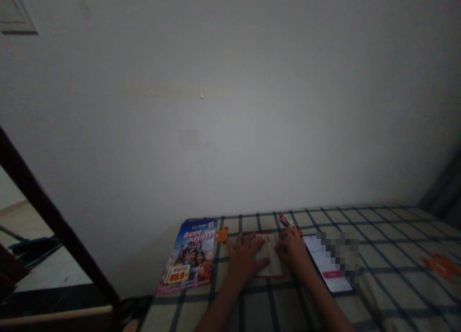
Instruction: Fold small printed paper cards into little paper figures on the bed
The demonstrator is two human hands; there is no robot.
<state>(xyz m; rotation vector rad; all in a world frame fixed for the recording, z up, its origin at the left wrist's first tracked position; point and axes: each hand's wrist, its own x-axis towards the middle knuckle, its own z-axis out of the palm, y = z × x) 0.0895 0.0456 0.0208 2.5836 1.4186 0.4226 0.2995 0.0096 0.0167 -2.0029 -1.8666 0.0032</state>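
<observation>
A small white printed sheet with red lettering and red edges lies flat on the checked cloth between my hands. My left hand rests on its left side, fingers spread and thumb across the paper. At the right edge of the sheet, my right hand has its fingers bent and drawn together on the paper's border. Just beyond the right hand lies a slim red wrapped item. An orange cut-out shape is close to my left fingertips. Dim light blurs the fine print.
Glossy blue and pink flyers are stacked on the left. A lit phone lies right of my right forearm, and another orange piece is farther right. The checked cloth meets a pale wall. A dark slanted bar crosses the left side.
</observation>
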